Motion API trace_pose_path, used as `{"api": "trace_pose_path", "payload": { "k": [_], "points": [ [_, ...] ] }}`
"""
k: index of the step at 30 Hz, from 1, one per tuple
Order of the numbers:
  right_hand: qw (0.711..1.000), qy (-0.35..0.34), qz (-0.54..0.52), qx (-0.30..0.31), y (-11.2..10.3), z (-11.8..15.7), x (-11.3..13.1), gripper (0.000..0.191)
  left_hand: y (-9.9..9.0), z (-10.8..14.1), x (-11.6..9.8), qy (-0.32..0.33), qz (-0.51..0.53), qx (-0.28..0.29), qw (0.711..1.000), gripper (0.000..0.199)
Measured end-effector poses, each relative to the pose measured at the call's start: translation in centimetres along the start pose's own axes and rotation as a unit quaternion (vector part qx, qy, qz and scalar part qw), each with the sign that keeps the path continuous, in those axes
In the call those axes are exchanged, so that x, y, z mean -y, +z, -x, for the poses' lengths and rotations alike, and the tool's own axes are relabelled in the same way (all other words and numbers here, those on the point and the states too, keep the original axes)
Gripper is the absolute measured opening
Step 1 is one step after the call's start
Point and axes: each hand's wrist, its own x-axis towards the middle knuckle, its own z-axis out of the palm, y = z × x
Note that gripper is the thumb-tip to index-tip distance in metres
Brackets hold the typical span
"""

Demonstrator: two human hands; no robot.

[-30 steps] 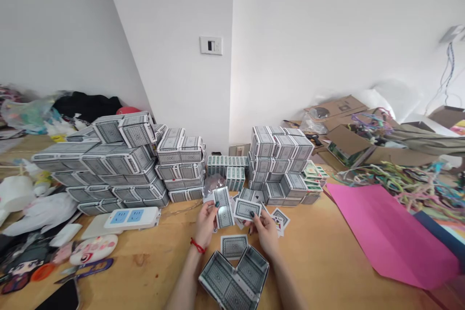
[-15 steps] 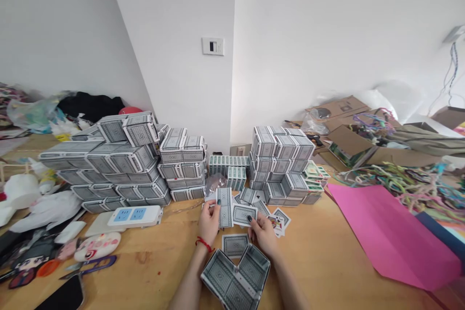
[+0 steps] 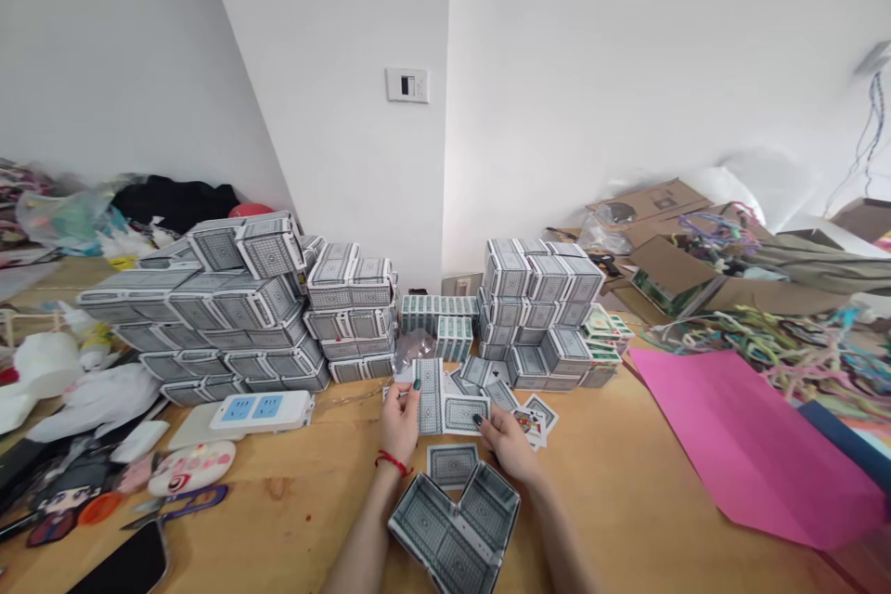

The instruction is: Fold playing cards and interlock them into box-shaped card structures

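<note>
My left hand (image 3: 402,418) pinches a long strip of playing cards (image 3: 430,394) that stands upright, pattern side toward me. Between the thumb and fingers of my right hand (image 3: 508,441) is a playing card (image 3: 463,414) held sideways, its left end meeting the strip's lower right edge. Whether the two are joined I cannot tell. Below them a single card (image 3: 452,466) lies face down on the table. Nearest me sits an open heart-shaped box (image 3: 456,534) built from cards. Loose cards (image 3: 497,394) are scattered behind my right hand, a face card (image 3: 527,424) among them.
Stacked card-built blocks rise at the left (image 3: 229,316) and the right (image 3: 539,297). Green card boxes (image 3: 438,308) line up between them. A power strip (image 3: 263,410), scissors (image 3: 185,506) and a phone (image 3: 125,566) lie left. Pink paper (image 3: 752,445) and tangled yarn (image 3: 780,362) cover the right.
Both hands keep their grip on the cards. The sideways card has shifted very slightly left against the upright strip. The view has moved a little; the rest stays put.
</note>
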Motion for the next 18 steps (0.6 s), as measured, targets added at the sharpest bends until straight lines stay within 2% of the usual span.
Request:
{"api": "trace_pose_path", "payload": {
  "k": [8, 18],
  "points": [
    [0.999, 0.002, 0.033, 0.007, -0.29, -0.09, -0.57, 0.033, -0.08, -0.06, 0.37, 0.007, -0.005, 0.042, 0.999, 0.027],
    [0.995, 0.039, 0.086, -0.009, 0.39, 0.13, 0.06, 0.028, 0.23, 0.02, 0.16, 0.002, -0.019, 0.024, 1.000, 0.027]
  ]
}}
